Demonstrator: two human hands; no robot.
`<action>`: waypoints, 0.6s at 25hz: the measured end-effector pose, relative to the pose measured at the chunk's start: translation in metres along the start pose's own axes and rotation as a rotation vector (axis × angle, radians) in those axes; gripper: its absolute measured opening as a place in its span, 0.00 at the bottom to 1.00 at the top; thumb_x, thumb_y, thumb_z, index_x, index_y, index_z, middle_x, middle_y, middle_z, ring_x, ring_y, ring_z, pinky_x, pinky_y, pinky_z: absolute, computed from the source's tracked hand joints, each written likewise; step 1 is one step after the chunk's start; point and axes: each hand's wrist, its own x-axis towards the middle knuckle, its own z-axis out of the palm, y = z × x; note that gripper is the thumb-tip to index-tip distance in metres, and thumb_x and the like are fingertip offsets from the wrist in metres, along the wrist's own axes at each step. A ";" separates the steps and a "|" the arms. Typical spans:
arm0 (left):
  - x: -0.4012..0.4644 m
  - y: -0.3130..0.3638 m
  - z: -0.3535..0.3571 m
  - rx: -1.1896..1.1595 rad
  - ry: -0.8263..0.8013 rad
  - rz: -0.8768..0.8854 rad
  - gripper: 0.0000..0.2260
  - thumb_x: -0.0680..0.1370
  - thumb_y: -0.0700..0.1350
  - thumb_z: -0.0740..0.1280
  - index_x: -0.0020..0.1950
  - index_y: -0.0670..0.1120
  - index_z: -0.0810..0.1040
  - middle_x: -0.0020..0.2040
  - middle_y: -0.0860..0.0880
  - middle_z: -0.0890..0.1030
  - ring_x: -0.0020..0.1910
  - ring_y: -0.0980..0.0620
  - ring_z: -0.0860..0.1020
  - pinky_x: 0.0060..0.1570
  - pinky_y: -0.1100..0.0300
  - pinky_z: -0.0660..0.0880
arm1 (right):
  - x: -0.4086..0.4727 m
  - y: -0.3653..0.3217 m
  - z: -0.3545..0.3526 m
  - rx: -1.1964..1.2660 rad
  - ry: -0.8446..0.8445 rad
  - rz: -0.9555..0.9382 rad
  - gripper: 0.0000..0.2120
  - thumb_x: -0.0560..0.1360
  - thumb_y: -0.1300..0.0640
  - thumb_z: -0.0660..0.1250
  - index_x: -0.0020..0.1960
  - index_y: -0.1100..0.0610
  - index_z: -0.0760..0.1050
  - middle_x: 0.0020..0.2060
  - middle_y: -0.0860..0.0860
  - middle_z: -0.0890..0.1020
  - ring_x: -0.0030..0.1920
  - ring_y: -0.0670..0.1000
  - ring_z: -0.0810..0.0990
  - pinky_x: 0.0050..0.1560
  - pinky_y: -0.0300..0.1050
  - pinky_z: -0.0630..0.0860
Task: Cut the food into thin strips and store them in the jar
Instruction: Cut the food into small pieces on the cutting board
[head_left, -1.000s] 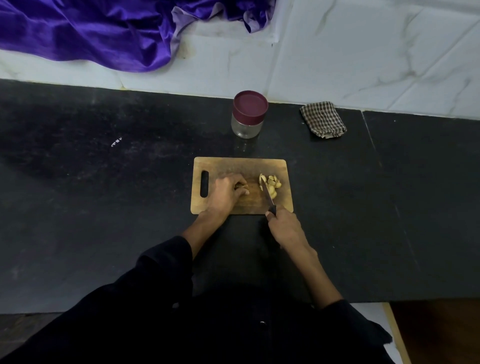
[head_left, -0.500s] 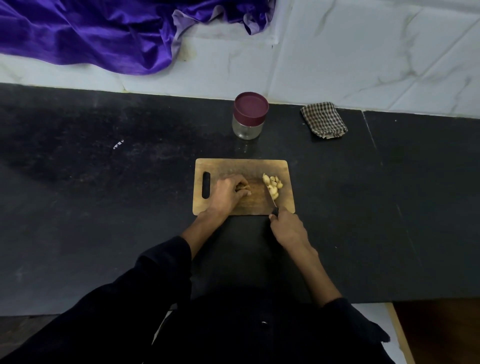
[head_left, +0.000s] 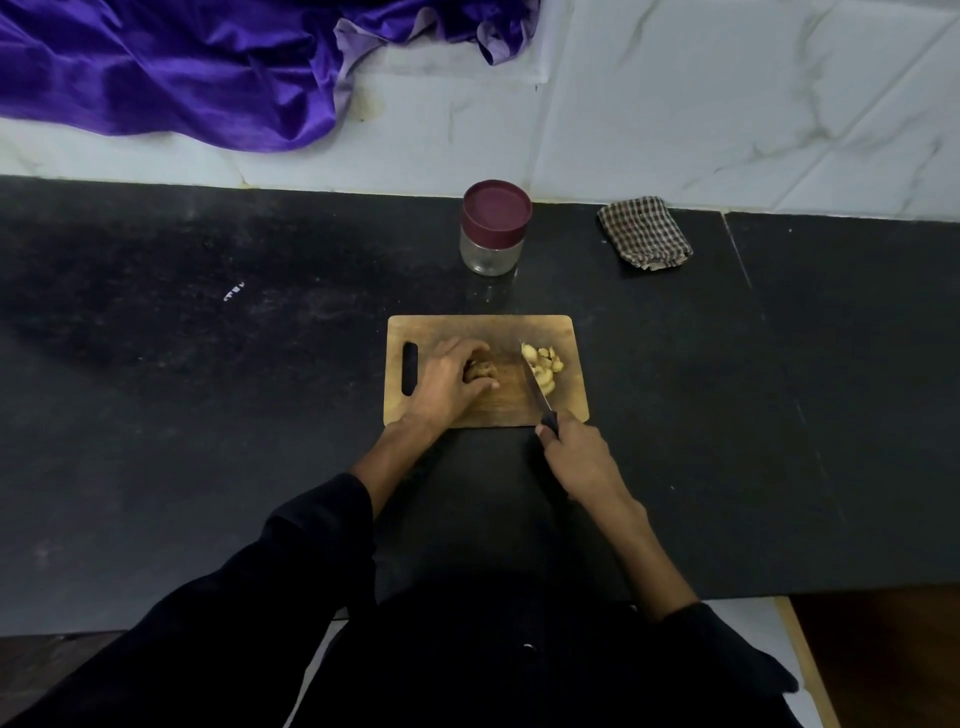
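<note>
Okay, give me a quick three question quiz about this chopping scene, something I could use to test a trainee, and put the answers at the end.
1. True or false: the jar has its lid off.
2. Which of the hands grips the knife: A) the left hand, B) the right hand, C) neither?
3. On which side of the knife blade do the cut pieces lie on the cutting board?

Key:
1. False. The maroon lid is on the jar.
2. B. The left hand holds the uncut piece of food on the board.
3. The person's right side, away from the left hand.
</note>
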 end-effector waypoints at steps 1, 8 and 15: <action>0.000 0.000 -0.001 0.013 -0.012 0.002 0.21 0.71 0.44 0.75 0.62 0.44 0.75 0.61 0.47 0.75 0.61 0.51 0.72 0.59 0.65 0.66 | -0.001 -0.001 0.002 0.004 -0.005 -0.011 0.10 0.83 0.49 0.58 0.58 0.54 0.71 0.49 0.52 0.78 0.50 0.54 0.80 0.52 0.58 0.80; -0.002 0.000 -0.001 0.084 0.019 0.030 0.15 0.73 0.44 0.72 0.58 0.41 0.80 0.59 0.46 0.77 0.60 0.49 0.72 0.59 0.64 0.64 | 0.001 -0.019 0.010 -0.008 0.005 -0.104 0.09 0.83 0.49 0.57 0.56 0.55 0.69 0.47 0.53 0.77 0.48 0.56 0.80 0.47 0.60 0.81; 0.002 0.003 0.001 0.108 0.042 0.002 0.10 0.73 0.41 0.72 0.53 0.43 0.82 0.54 0.46 0.80 0.56 0.49 0.74 0.56 0.61 0.67 | 0.009 -0.031 0.015 -0.098 0.039 -0.138 0.10 0.83 0.52 0.58 0.58 0.57 0.71 0.48 0.54 0.79 0.49 0.54 0.79 0.48 0.54 0.77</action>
